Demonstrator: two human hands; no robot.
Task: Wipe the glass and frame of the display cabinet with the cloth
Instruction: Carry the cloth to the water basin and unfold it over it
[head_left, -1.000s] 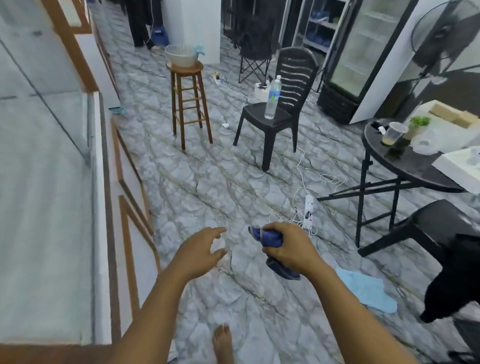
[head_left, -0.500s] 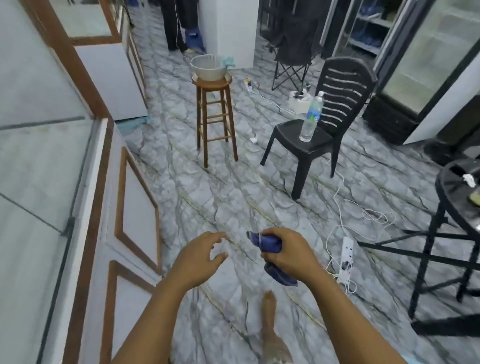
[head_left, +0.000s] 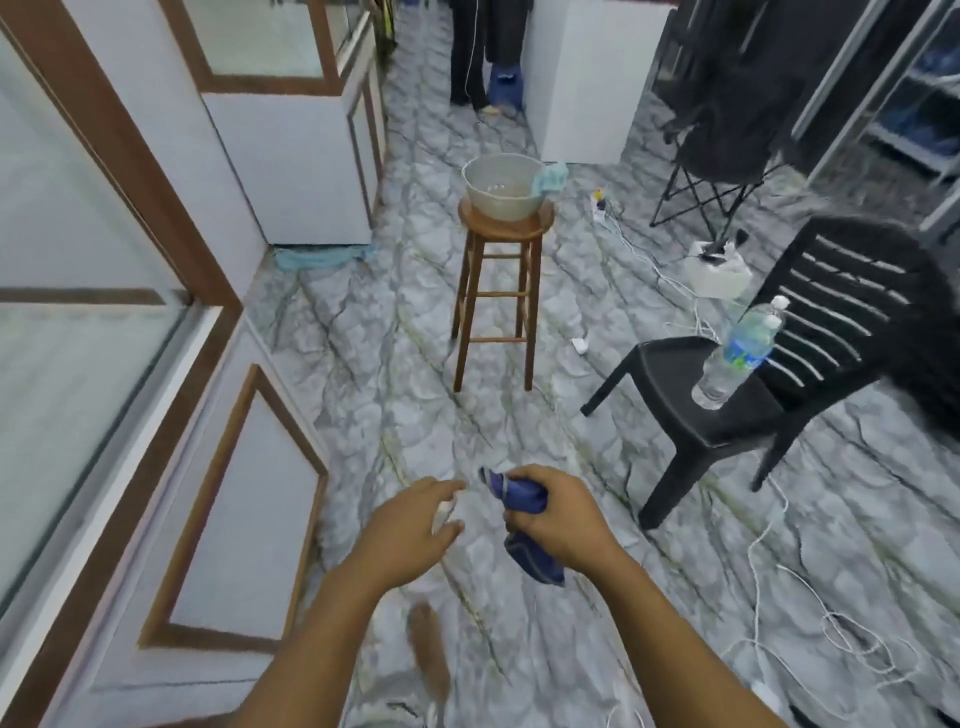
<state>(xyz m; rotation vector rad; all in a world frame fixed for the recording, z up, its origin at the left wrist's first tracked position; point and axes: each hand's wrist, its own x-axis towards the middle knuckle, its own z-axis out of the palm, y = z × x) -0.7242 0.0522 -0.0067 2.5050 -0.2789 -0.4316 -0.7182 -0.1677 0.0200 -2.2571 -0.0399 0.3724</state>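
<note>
My right hand (head_left: 558, 519) grips a bunched dark blue cloth (head_left: 527, 525), one end poking up and one hanging down. My left hand (head_left: 410, 530) hovers just left of it with fingers spread, holding nothing. The display cabinet (head_left: 130, 171) runs along my left: large glass panes (head_left: 72, 374) set in a brown wooden frame, white lower panels (head_left: 244, 525) with brown trim below. Both hands are out over the floor, apart from the cabinet.
A wooden stool (head_left: 498, 291) ahead carries a white basin (head_left: 501, 184) with a light blue rag on its rim. A black plastic chair (head_left: 779, 384) with a water bottle (head_left: 740, 353) stands at right. White cables (head_left: 779, 597) trail across the floor. A person's legs (head_left: 488, 57) stand far ahead.
My view has turned left and forward towards the stool and cabinet; the round table has left the frame. Both hands keep their pose, the cloth still in my right hand.
</note>
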